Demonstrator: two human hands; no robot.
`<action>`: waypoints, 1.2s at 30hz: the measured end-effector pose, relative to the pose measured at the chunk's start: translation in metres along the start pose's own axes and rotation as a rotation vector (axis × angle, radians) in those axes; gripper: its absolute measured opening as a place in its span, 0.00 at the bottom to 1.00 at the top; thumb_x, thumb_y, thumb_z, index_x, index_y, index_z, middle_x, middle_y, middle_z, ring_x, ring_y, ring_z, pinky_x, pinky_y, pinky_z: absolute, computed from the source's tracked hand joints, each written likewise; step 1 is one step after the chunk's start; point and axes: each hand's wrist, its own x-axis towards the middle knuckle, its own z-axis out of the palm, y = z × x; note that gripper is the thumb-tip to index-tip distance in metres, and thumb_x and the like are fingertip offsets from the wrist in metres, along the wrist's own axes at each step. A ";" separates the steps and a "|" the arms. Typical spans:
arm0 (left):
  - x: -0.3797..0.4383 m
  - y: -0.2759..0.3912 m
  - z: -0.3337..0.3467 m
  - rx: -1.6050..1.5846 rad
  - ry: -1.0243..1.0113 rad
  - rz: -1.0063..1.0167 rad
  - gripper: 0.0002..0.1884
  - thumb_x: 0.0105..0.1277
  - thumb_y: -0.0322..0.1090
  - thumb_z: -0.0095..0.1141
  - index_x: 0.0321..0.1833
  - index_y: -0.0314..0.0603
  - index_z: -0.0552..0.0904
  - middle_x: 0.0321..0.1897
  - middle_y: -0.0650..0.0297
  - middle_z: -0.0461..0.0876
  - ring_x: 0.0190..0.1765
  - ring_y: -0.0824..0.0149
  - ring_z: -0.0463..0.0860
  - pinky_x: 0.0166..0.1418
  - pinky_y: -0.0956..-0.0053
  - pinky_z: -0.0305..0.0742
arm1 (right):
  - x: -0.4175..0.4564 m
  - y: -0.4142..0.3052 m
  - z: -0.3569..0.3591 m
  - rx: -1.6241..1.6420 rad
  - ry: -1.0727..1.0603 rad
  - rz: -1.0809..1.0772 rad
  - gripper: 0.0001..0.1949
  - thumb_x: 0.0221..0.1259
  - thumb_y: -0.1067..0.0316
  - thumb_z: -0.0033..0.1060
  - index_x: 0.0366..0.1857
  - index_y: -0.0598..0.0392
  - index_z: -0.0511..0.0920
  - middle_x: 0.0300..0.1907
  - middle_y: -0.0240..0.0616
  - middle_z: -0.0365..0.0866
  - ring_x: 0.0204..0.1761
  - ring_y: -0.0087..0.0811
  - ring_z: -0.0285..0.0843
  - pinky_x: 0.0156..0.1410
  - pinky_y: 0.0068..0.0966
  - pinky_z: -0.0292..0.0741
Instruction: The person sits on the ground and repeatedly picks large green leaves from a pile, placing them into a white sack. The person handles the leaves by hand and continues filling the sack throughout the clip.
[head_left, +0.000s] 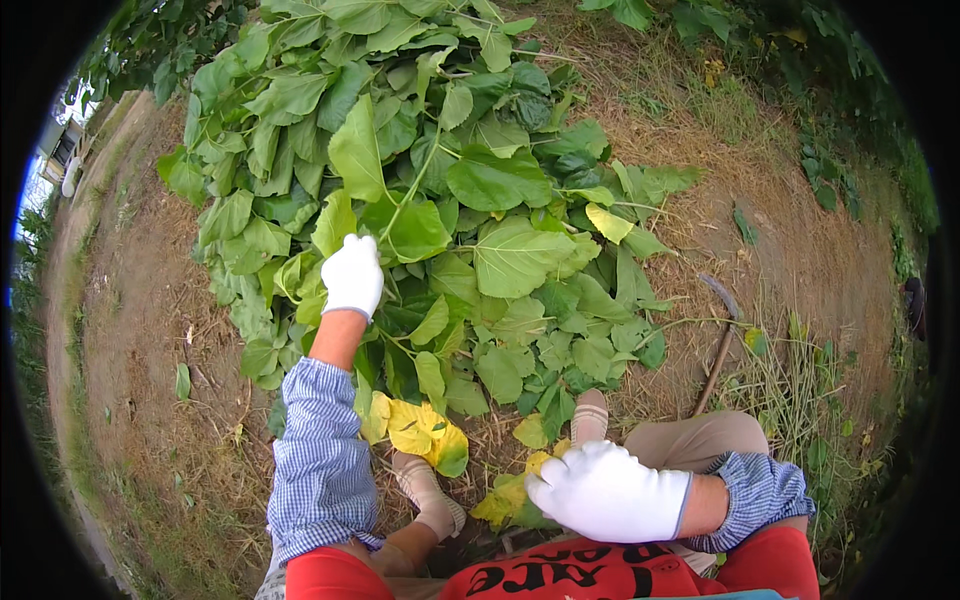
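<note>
My left hand (352, 276), in a white glove, is closed around the stem of a leafy branch (411, 196). The branch leans up and away over a large heap of cut leafy branches (517, 322) on the ground before me. Above my right knee is my right hand (607, 491), also white-gloved, with its back to the camera and the fingers curled. Its palm and fingertips are hidden, so whether it holds anything is unclear. Yellow leaves (420, 433) lie by my left foot, and more yellowing leaves (501, 501) lie just left of my right hand.
A sickle (721, 345) with a curved blade and wooden handle lies right of the heap, beside a bundle of thin bare stalks (795, 397). Dry straw (675, 232) covers the soil. Growing plants (817, 82) border the right side. A dirt track (82, 247) runs along the left.
</note>
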 end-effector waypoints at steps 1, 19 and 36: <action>-0.025 0.003 -0.018 0.028 0.033 0.033 0.04 0.63 0.33 0.52 0.35 0.43 0.78 0.35 0.51 0.78 0.33 0.49 0.83 0.37 0.55 0.77 | -0.004 -0.005 0.000 -0.011 -0.005 0.005 0.16 0.57 0.58 0.57 0.44 0.57 0.79 0.29 0.35 0.75 0.28 0.33 0.79 0.30 0.29 0.74; -0.150 0.077 -0.299 0.529 0.315 0.381 0.09 0.56 0.26 0.54 0.40 0.47 0.79 0.34 0.60 0.73 0.39 0.57 0.79 0.43 0.61 0.73 | 0.041 0.036 -0.060 0.167 0.541 0.136 0.19 0.68 0.52 0.48 0.44 0.57 0.81 0.39 0.47 0.82 0.43 0.45 0.81 0.49 0.39 0.77; -0.121 0.206 -0.292 0.427 0.676 0.535 0.15 0.55 0.33 0.61 0.47 0.40 0.81 0.45 0.57 0.79 0.53 0.55 0.77 0.65 0.49 0.64 | 0.021 0.075 -0.077 0.913 0.872 0.195 0.16 0.68 0.57 0.52 0.36 0.61 0.81 0.24 0.34 0.79 0.18 0.19 0.68 0.24 0.21 0.67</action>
